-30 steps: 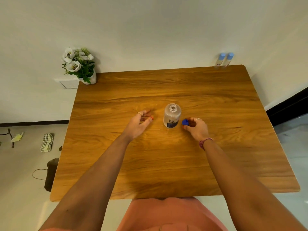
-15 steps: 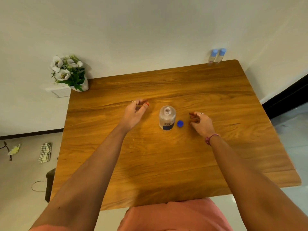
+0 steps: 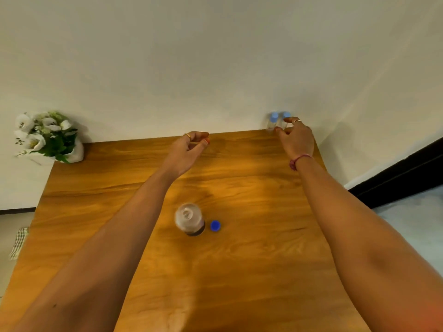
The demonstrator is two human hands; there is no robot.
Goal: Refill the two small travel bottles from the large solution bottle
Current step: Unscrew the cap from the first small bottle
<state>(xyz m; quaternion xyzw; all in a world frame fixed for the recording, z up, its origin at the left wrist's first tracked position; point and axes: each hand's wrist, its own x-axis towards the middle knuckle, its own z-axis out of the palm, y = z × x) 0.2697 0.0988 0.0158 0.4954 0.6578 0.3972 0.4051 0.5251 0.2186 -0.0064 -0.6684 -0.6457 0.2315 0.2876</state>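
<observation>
Table (image 3: 251,271): wood-grain top, smooth, satin sheen w/ soft glare. Large bottle (image 3: 190,219): clear glossy plastic, dark label band, well behind the fingers (image 3: 284,131) of both hands. Cap (image 3: 215,225) beside it: blue plastic, smooth. Two small bottles (image 3: 275,122) at right fingertips: clear plastic, pale blue caps. Wall (image 3: 215,56): matt paint. Wrist band (image 3: 298,160): cord/cloth, approx.

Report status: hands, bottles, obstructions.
Right hand reaching the two travel bottles, grip unclear. Left hand empty, loosely curled. Solution bottle uncapped, blue cap beside it. Path clear.
</observation>
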